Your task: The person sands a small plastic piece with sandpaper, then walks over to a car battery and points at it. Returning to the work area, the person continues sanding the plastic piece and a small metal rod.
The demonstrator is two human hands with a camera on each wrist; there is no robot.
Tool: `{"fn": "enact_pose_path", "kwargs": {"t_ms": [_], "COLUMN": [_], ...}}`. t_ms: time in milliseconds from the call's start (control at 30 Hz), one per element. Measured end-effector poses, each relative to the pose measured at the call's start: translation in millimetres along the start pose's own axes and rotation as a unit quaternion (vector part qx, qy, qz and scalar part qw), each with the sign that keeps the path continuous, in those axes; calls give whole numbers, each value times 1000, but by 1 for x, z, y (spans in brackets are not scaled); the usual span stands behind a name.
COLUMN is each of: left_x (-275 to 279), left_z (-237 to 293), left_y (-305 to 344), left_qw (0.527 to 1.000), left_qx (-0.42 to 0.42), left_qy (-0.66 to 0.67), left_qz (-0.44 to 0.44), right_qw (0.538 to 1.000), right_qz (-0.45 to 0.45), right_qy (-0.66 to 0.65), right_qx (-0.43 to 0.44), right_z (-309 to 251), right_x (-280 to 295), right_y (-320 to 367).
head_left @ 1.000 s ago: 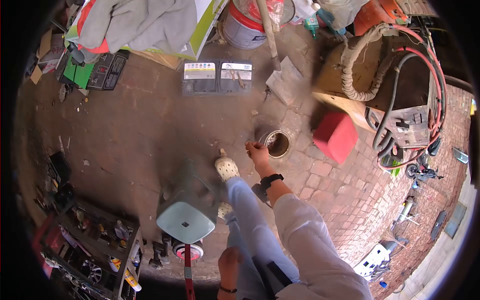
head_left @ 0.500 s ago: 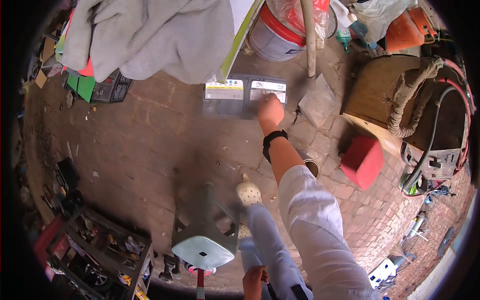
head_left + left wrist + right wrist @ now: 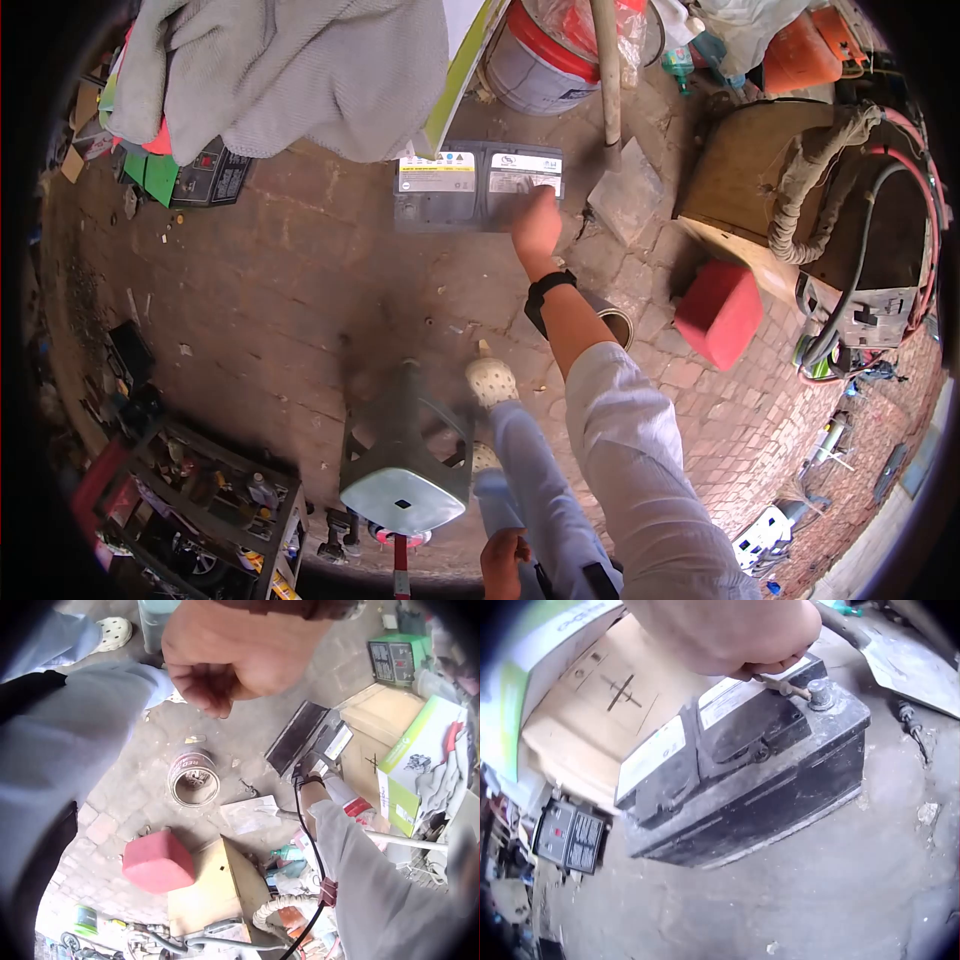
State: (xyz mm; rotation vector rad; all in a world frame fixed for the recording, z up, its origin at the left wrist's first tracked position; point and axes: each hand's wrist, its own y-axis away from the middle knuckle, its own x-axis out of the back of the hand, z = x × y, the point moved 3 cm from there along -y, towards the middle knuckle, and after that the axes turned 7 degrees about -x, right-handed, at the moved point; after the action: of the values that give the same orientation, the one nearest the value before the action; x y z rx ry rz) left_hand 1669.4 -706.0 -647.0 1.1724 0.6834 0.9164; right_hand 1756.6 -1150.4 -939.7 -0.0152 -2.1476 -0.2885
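Observation:
A dark car battery [image 3: 440,205] with white labels stands on the floor in the head view. My right hand [image 3: 538,225] reaches down over its right half. In the right wrist view, the curled fingers of that hand [image 3: 735,634] pinch a short, rusty bolt-like piece [image 3: 784,687] over the battery top [image 3: 750,776]. The far end of the piece comes right up to the round terminal post [image 3: 821,695]; its other end is hidden under the fingers. By my thigh hangs my left hand [image 3: 503,560], loosely curled with nothing in it [image 3: 240,652].
An open tin can [image 3: 193,786] and a red plastic container [image 3: 718,315] stand right of my legs. A shovel blade [image 3: 628,192] lies beside the battery. Behind it are a bucket [image 3: 535,75] and a cloth-covered box [image 3: 300,80]. A plastic stool [image 3: 405,495] stands at my left.
My right hand has moved from beside the tin can forward to the battery top, where two small rusty pieces lay. During the last half second it has hardly moved.

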Motion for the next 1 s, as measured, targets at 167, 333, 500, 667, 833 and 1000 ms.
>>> {"fn": "enact_pose_path", "kwargs": {"t_ms": [167,333,500,667,833,1000], "left_x": [6,10,20,-6,-26,-6], "left_z": [-11,-7,8,61,87,61], "left_y": [-7,-9,-20,-18,29,105], "left_qw": [998,998,992,966,956,921], "left_qx": [-52,-57,-97,-254,-222,-129], "left_qy": [-30,6,-42,1,101,266], "left_qz": [-32,-28,-71,-55,-165,-253], "right_qw": [999,995,888,760,880,928], "right_qz": [7,-12,-260,-468,-408,-318], "right_qy": [42,-2,-336,-366,-228,-190], "right_qx": [2,94,-175,-263,-79,21], "right_z": [9,23,17,-1,-27,-31], "right_x": [1,7,107,234,323,406], "right_y": [-34,-48,56,260,364,424]}}
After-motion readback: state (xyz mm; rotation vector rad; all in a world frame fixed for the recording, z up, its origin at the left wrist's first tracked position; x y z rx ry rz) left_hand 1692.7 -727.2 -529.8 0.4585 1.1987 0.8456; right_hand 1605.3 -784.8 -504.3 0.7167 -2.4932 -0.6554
